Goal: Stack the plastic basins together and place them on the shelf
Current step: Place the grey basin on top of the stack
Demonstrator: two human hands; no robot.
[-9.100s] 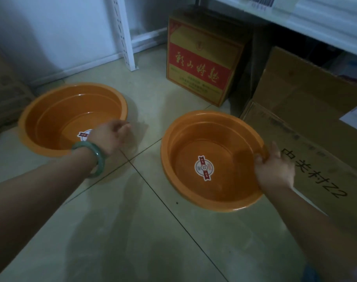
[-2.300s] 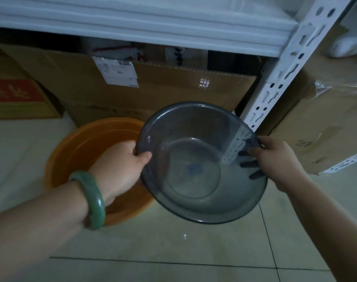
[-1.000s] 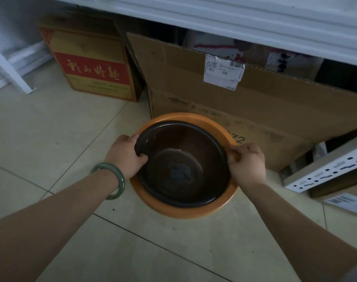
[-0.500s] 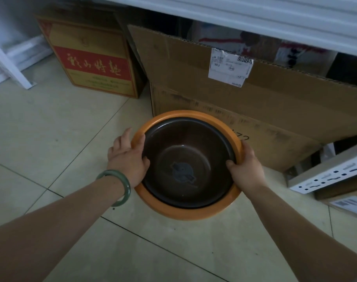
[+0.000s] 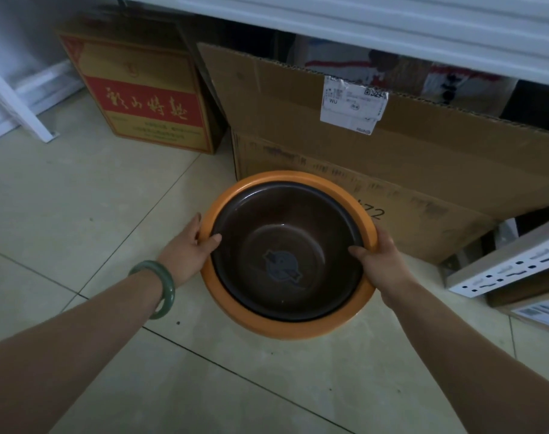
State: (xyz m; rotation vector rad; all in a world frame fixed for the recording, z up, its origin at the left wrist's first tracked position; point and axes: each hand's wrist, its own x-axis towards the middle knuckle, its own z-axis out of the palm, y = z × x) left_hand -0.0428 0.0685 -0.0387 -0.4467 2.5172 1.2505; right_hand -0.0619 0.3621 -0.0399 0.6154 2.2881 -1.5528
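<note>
A round orange plastic basin [image 5: 365, 220] sat low over the pale tiled floor [image 5: 79, 214], and nested inside it was a smaller, dark translucent plastic basin [image 5: 285, 255] with a round label showing at its bottom. The person's left hand [image 5: 188, 249] gripped the left edge of the stack, thumb hooked over the rims and fingers under the orange rim; a green bangle [image 5: 160, 288] circled that wrist. The right hand [image 5: 381, 261] clasped the right edge the same way, thumb lying inward across the dark rim. I could not tell whether the stack rested on the tiles or was lifted just clear of them. Just beyond the basins, on the far side, stood a large brown cardboard box [image 5: 360, 170] with a white shipping label [image 5: 351, 108] stuck near its top flap. To the far left of it stood a red and yellow printed carton [image 5: 147, 101]. The white metal shelf [image 5: 392, 29] ran across the far top of the scene, and a white perforated shelf rail [image 5: 511, 267] lay to the right.
</note>
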